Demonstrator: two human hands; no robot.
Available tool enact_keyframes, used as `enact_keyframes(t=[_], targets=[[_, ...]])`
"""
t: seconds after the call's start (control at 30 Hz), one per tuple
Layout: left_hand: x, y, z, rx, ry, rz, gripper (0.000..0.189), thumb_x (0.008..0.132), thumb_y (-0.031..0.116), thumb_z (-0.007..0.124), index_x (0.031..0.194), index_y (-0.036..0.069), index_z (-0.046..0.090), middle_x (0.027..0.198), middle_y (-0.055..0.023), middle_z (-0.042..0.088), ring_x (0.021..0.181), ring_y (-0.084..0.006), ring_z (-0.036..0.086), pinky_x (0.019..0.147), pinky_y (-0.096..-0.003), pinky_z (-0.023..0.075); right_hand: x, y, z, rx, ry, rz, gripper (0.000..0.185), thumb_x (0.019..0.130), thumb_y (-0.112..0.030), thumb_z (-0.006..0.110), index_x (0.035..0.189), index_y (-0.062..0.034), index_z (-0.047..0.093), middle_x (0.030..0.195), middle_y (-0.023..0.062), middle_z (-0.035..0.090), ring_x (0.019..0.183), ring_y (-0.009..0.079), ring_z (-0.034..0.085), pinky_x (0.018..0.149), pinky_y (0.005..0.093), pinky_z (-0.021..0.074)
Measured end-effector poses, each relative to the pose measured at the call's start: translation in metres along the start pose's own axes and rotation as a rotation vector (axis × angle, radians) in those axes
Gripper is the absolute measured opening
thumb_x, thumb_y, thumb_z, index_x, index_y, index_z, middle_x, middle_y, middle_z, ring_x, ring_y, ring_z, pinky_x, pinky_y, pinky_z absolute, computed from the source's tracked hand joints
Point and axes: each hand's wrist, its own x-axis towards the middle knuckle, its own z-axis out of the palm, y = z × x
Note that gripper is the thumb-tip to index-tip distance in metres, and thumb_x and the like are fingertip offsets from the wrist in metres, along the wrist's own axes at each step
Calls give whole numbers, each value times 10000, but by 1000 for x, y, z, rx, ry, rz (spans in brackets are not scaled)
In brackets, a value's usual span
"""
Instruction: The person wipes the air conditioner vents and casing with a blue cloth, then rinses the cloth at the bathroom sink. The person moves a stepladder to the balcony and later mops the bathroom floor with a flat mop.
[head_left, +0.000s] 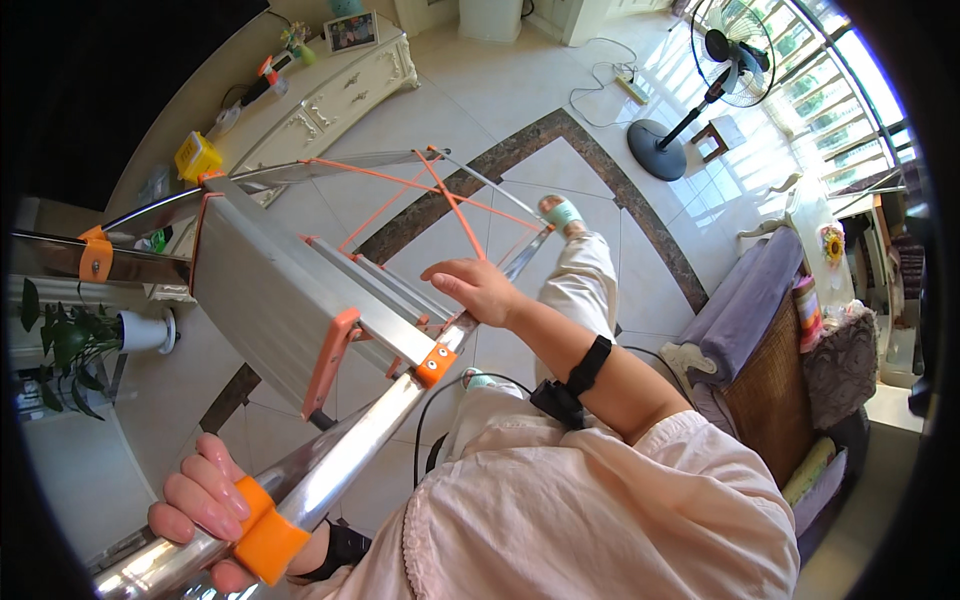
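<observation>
In front of me tilts an aluminium stepladder (251, 289) with a broad grey top panel, orange plastic fittings and crossed orange straps (442, 187). My left hand (202, 499) wraps around its shiny tubular rail (360, 442) at the lower left, beside an orange plastic collar (270, 531). Farther along that side, my right hand (480, 292) lies over the rail, palm down, with its fingers extended and not curled around it. Behind the panel, several narrow treads (397, 281) show partly. A salmon-coloured hinged bar (330, 364) hangs near the panel's edge.
A cream carved cabinet (322, 112) holds a framed picture and a yellow box (198, 156). A potted plant (142, 331) stands at left. A pedestal fan (656, 150), small stool (720, 136) and power strip with cable (631, 88) occupy the far floor. At right is a purple-cushioned sofa (739, 300).
</observation>
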Motion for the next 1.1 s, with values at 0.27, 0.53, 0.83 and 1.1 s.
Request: enact_keyframes(t=[0.27, 0.53, 0.83, 1.1], targets=[[10, 0, -14, -14, -201, -18, 364, 737, 421, 706, 834, 167, 465, 658, 60, 486, 685, -110, 407, 815, -336, 279, 8, -14, 92, 164, -52, -472, 992, 695, -698, 510, 1342, 7, 250, 1346, 260, 284, 1244, 403, 301, 1033, 434, 252], [3, 32, -42, 42, -190, -93, 344, 748, 369, 713, 756, 128, 467, 664, -61, 600, 575, -154, 525, 737, -373, 296, 20, -70, 110, 459, -772, -490, 1479, 480, -564, 798, 1295, -20, -310, 1214, 316, 439, 1106, 443, 471, 953, 382, 376], [13, 13, -110, -134, 261, -41, 254, 832, 370, 407, 830, 139, 300, 694, -18, 396, 627, -155, 399, 809, -386, 384, 36, -96, 180, 870, -590, -263, 1080, 787, 54, 529, 1292, -249, -376, 1325, 179, 336, 1080, 260, 512, 778, 346, 480], [-50, 31, -113, 323, 377, -191, 811, 643, 178, 770, 1291, 64, 297, 1118, -105, 550, 1037, -213, 536, 862, -336, 445, 77, -148, 217, 1350, -607, 309, 640, 856, -554, 444, 1331, -136, 346, 1257, 81, 464, 1064, 273, 511, 907, 465, 414]])
